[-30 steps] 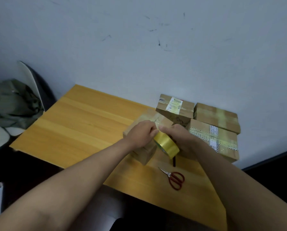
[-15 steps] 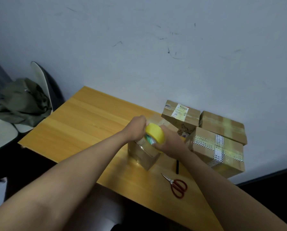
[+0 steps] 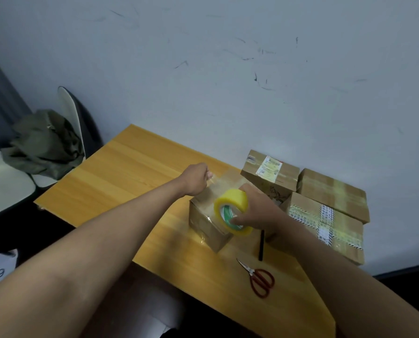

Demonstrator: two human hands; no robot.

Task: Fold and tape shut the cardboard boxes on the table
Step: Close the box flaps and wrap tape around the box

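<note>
From the head camera, a wooden table stands against a pale wall. A small brown box sits near the middle of the table, and both arms reach out to it. The left hand is at the far left corner of the box top, with its fingers curled as if pinching the loose end of the tape, though the clear strip is hard to see there. The right hand grips a yellow tape roll, with the thumb inside the ring and the fingers round its far side. The roll hangs just over the near right edge of the box. A shiny clear strip seems to run across the box top between the two hands. To the right, three more boxes sit close together by the wall, with tape already on them. Red scissors lie on the table near the person, to the right of the small box. A thin black pen lies just beyond them. Far to the left, a chair holds a green cloth.
</note>
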